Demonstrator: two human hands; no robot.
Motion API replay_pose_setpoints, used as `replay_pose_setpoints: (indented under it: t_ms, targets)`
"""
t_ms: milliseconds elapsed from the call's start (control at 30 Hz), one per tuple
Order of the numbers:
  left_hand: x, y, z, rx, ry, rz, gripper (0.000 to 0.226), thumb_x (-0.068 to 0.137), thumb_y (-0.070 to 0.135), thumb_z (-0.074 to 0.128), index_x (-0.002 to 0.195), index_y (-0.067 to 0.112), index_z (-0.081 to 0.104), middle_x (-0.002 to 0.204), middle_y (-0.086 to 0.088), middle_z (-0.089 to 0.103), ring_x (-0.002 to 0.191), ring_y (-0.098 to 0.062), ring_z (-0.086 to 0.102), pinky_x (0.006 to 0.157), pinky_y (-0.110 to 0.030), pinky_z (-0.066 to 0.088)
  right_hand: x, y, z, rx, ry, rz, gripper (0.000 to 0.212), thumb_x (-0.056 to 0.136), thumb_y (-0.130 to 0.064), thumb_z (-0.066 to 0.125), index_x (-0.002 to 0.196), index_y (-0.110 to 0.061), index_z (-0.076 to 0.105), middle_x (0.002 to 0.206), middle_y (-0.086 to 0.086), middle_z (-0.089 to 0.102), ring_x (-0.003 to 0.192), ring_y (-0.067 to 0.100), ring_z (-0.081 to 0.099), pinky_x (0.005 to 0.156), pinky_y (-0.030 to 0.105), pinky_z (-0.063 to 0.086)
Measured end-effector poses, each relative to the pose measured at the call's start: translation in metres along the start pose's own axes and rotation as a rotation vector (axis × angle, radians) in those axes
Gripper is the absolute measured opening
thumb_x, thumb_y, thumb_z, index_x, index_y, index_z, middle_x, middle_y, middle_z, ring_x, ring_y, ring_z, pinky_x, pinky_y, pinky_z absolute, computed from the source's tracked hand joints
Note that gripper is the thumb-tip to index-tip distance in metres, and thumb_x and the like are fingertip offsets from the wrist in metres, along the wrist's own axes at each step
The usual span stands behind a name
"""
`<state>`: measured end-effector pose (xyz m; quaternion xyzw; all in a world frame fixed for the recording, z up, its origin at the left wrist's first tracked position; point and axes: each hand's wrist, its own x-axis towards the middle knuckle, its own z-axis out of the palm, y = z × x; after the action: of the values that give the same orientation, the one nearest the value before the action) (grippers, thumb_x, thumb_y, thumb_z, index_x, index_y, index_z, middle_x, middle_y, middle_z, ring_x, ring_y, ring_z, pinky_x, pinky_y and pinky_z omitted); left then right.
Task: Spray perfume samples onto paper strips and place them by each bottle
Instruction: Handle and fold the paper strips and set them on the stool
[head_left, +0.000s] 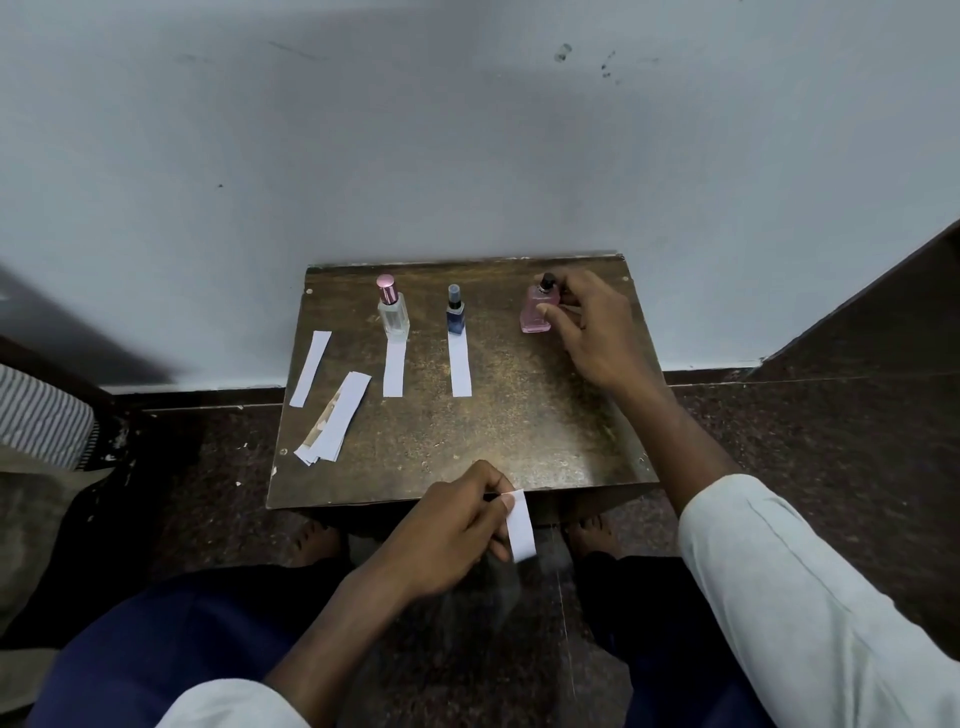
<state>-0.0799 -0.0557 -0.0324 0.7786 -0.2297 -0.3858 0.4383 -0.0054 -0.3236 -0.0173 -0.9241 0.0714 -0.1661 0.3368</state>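
A: Right hand (587, 325)?
B: Fingers curled round the upright pink bottle (535, 312) — cap up.
A: Left hand (457, 525)?
B: Pinches a paper strip (521, 527) — long axis running down from the fingertips, off the table (467, 441) edge.

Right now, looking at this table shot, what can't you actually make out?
Head view only:
- Pink bottle: its right side is covered by the right hand.
- Strip in the left hand: the fingers hide its left edge; dampness is not visible.
- Stack of strips: overlapped, so they cannot be counted.
- Bottle labels: too small to read.
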Motion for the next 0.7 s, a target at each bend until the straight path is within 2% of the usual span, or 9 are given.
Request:
replay_pose_setpoints:
  t_ms: [67, 233, 367, 433, 500, 600, 700]
  targets:
    - [-0.001, -0.001, 0.001, -0.004, 0.001, -0.003, 0.007, 0.114, 0.029, 0.049, 0.111, 0.025, 0.054, 0.095, -0.002, 0.081, 0.083, -0.009, 0.080, 0.074, -0.024, 0.057, 0.001, 0.001, 0.002, 0.009, 0.006, 0.003, 0.030, 0.101, -0.020, 0.071, 0.130, -0.013, 0.068, 0.123, 0.004, 0.069, 0.109, 0.018, 0.066, 0.098, 0.035, 0.058]
    - [-0.005, -0.001, 0.001, 0.003, 0.000, -0.004, 0.008, 0.114, 0.029, 0.050, 0.112, 0.023, 0.055, 0.094, -0.003, 0.081, 0.083, -0.009, 0.080, 0.077, -0.025, 0.059, 0.000, 0.002, 0.004, 0.040, 0.019, 0.006, 0.034, 0.099, -0.020, 0.074, 0.132, -0.015, 0.069, 0.124, 0.002, 0.071, 0.109, 0.016, 0.068, 0.098, 0.038, 0.060]
    - [-0.006, -0.001, 0.000, 0.029, 0.019, 0.009, 0.008, 0.113, 0.029, 0.050, 0.113, 0.023, 0.056, 0.091, -0.001, 0.081, 0.081, -0.007, 0.080, 0.076, -0.019, 0.055, -0.004, 0.006, -0.003, 0.049, -0.019, 0.025, 0.051, 0.097, -0.020, 0.076, 0.146, -0.019, 0.061, 0.133, 0.001, 0.070, 0.116, 0.010, 0.066, 0.104, 0.025, 0.054]
    - [-0.005, 0.000, 0.000, 0.025, 0.030, 0.015, 0.008, 0.113, 0.029, 0.051, 0.112, 0.023, 0.056, 0.089, 0.000, 0.081, 0.080, -0.007, 0.080, 0.075, -0.018, 0.054, -0.006, 0.012, -0.007, 0.080, -0.003, 0.058, 0.055, 0.096, -0.021, 0.077, 0.149, -0.019, 0.059, 0.131, -0.001, 0.071, 0.114, 0.007, 0.067, 0.102, 0.020, 0.053]
    - [-0.004, 0.002, 0.001, 0.019, 0.034, 0.017, 0.007, 0.113, 0.029, 0.051, 0.112, 0.023, 0.056, 0.089, 0.000, 0.081, 0.080, -0.007, 0.080, 0.076, -0.019, 0.055, -0.009, 0.017, -0.012, 0.045, 0.046, 0.093, 0.046, 0.097, -0.023, 0.076, 0.142, -0.018, 0.065, 0.118, -0.002, 0.074, 0.100, 0.007, 0.069, 0.094, 0.022, 0.057]
    - [-0.004, 0.005, 0.003, 0.026, 0.039, 0.028, 0.008, 0.113, 0.028, 0.052, 0.113, 0.022, 0.057, 0.089, 0.000, 0.082, 0.080, -0.006, 0.079, 0.075, -0.016, 0.054, -0.017, 0.027, -0.017, -0.080, 0.055, 0.124, 0.031, 0.096, -0.027, 0.077, 0.124, -0.015, 0.076, 0.106, 0.000, 0.075, 0.082, 0.007, 0.066, 0.088, 0.032, 0.059]
    - [-0.004, 0.009, 0.004, 0.044, 0.048, 0.038, 0.009, 0.113, 0.029, 0.052, 0.113, 0.022, 0.057, 0.088, 0.000, 0.082, 0.079, -0.005, 0.079, 0.070, -0.013, 0.049, -0.025, 0.032, -0.018, -0.154, -0.026, 0.116, 0.031, 0.091, -0.034, 0.081, 0.114, -0.015, 0.079, 0.104, 0.002, 0.076, 0.080, 0.007, 0.064, 0.078, 0.025, 0.052]
